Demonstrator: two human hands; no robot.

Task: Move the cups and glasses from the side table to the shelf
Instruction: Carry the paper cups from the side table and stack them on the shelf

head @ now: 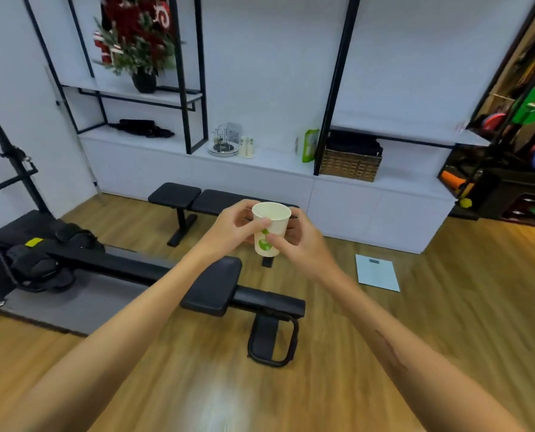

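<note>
A white paper cup (272, 218) with green marks is held upright in front of me, above the floor. My left hand (231, 227) grips its left side with the thumb and fingers curled round it. From the right, my right hand (297, 241) holds the cup too, thumb on the front near the green print. The white shelf (278, 162) runs along the far wall. On it stand a round glass tray (223, 148) with small glasses and two pale cups (247, 147). The side table is out of view.
A black bench (197, 201) stands between me and the shelf. A black rowing machine (135, 269) lies across the floor at my left. A wicker basket (350, 165), a green packet (309, 145), a scale (376, 272) and a rack of gear (515, 135) are at the right.
</note>
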